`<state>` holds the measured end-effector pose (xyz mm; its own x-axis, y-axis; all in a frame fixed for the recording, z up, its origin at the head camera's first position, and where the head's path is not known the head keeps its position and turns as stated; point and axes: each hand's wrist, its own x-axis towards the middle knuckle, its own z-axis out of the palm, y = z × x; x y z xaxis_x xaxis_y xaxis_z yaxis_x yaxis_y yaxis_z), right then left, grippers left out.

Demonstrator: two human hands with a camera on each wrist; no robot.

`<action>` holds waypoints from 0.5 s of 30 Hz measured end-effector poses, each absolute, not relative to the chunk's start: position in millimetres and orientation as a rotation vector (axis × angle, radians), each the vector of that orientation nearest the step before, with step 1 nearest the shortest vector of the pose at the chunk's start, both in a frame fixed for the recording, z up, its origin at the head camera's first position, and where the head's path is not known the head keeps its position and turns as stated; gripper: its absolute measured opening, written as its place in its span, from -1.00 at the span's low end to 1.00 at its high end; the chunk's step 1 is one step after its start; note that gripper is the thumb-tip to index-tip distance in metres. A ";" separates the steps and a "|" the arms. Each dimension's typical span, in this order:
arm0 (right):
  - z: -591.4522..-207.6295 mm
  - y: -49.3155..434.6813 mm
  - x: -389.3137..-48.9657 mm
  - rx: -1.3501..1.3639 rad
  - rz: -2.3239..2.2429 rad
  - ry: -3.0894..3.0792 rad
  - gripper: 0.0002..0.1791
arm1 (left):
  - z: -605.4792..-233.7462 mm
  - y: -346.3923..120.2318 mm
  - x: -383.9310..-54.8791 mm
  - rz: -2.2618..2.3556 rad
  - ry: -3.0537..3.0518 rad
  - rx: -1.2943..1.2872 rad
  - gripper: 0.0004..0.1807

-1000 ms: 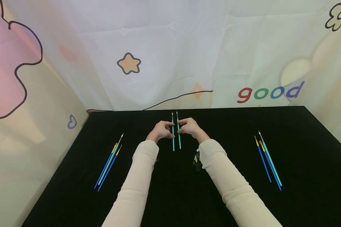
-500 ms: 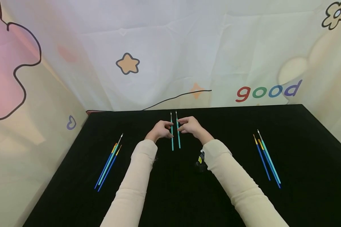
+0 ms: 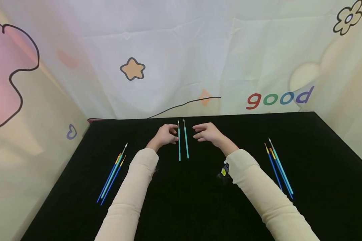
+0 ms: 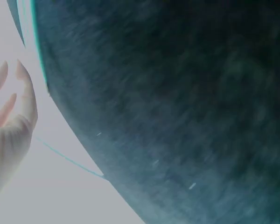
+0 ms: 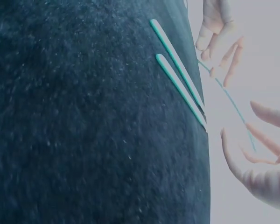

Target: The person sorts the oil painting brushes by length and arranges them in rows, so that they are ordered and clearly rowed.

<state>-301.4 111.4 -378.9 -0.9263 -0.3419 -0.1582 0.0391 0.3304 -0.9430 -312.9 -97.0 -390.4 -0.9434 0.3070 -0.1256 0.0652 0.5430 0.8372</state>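
Note:
Two turquoise paintbrushes lie side by side near the far edge of the black table, bristles pointing away: a left one point(image 3: 179, 150) and a right one point(image 3: 186, 144). My left hand point(image 3: 165, 134) is close beside the left brush, thumb and fingers apart; whether a fingertip touches it I cannot tell. To the right of the right brush is my right hand point(image 3: 210, 133), loosely extended with a gap to the handle. In the right wrist view, both handles point(image 5: 177, 88) lie on the cloth, and the right hand point(image 5: 266, 163) shows nothing between thumb and fingers.
On the left lies a group of blue and turquoise paintbrushes point(image 3: 110, 180). A similar group point(image 3: 279, 167) lies on the right, its lower end partly behind the right sleeve point(image 3: 268, 194). A printed curtain point(image 3: 184, 60) hangs behind the black tabletop point(image 3: 181, 207).
My right hand has come away from the right paintbrush and moved right. The left hand's fingers have shifted slightly at the left brush. Both brushes stay lying parallel; the head view has turned a little.

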 end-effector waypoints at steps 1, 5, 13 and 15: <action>-377.2 112.8 -300.2 -0.276 -1.616 2.281 -0.48 | -388.3 -97.5 -312.7 1.357 2.534 0.329 -0.41; -372.0 118.2 -295.9 -0.298 -1.594 2.295 -0.46 | -382.8 -98.5 -311.3 1.388 2.528 0.373 -0.44; -367.0 129.4 -286.9 -0.354 -1.580 2.294 -0.46 | -381.0 -100.8 -301.8 1.391 2.538 0.435 -0.49; -364.7 132.5 -284.4 -0.368 -1.574 2.299 -0.47 | -380.8 -101.5 -298.2 1.396 2.535 0.450 -0.50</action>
<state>-284.4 132.5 -364.7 -0.9124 -0.3905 -0.1229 -0.0267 0.3564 -0.9340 -298.2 -101.5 -380.8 -0.9306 0.3641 -0.0382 0.1623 0.5040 0.8483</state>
